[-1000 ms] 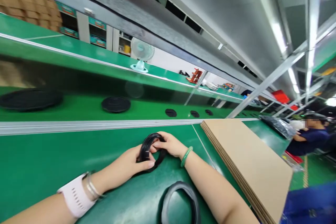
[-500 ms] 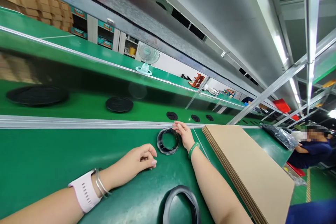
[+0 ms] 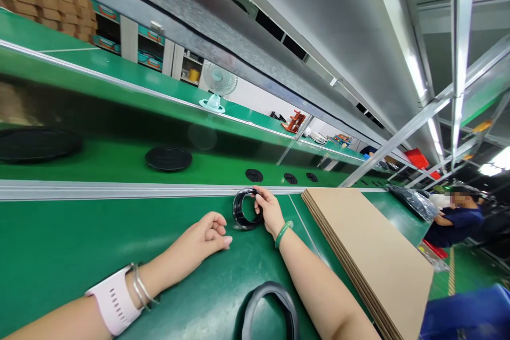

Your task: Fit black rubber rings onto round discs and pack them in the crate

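Observation:
My right hand (image 3: 270, 211), with a green bangle at its wrist, grips the right rim of a glossy black ring (image 3: 239, 211) between thumb and fingers. The ring is tilted above the green table, near its far metal edge. To its left is my left hand (image 3: 209, 238), fingers loosely curled and apart, holding nothing. A second ring, dark grey (image 3: 255, 303), lies on the table nearer to me, partly cut off by the bottom of the view.
A stack of cardboard sheets (image 3: 370, 244) lies to the right of my right arm. Beyond the metal strip (image 3: 119, 189), black discs (image 3: 169, 159) sit on a green belt. A low metal shelf (image 3: 255, 48) hangs overhead. Another person (image 3: 458, 223) is at the far right.
My right hand has closed on the black ring's rim and tilted the ring up. My left hand has shifted slightly left in view, and the whole view has moved a little.

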The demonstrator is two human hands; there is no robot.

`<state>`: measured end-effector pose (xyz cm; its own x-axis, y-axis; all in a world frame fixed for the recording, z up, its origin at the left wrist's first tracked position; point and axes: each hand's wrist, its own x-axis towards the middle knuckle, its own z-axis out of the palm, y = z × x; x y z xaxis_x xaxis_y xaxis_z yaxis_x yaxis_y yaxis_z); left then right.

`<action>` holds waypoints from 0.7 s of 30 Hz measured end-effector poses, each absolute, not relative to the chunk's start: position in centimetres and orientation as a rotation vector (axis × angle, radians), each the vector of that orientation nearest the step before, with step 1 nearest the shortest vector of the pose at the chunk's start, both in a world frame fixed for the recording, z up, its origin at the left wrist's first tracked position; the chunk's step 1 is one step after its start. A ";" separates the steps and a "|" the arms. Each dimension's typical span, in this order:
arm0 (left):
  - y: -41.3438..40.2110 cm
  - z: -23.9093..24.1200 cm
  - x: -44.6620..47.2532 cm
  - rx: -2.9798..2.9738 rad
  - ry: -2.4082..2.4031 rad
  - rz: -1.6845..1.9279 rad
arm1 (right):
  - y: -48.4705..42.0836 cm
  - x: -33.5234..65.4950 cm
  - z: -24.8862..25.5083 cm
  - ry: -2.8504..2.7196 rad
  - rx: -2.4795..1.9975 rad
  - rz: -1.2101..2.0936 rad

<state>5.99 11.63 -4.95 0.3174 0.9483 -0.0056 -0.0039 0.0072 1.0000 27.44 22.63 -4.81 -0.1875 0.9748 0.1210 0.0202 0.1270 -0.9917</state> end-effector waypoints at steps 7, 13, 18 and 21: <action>13.3 -7.0 5.2 1.221 0.900 0.876 | 20.1 24.6 -4.9 -1.701 -0.791 1.396; 13.0 -6.1 5.3 1.296 0.962 0.834 | 25.2 27.2 -6.4 -1.547 -1.235 0.932; 12.4 -5.1 5.9 1.363 0.953 0.863 | 29.5 28.2 -6.8 -1.555 -1.342 0.760; 12.1 -4.7 6.1 1.344 0.922 0.894 | 31.7 27.7 -6.2 -1.698 -1.361 0.607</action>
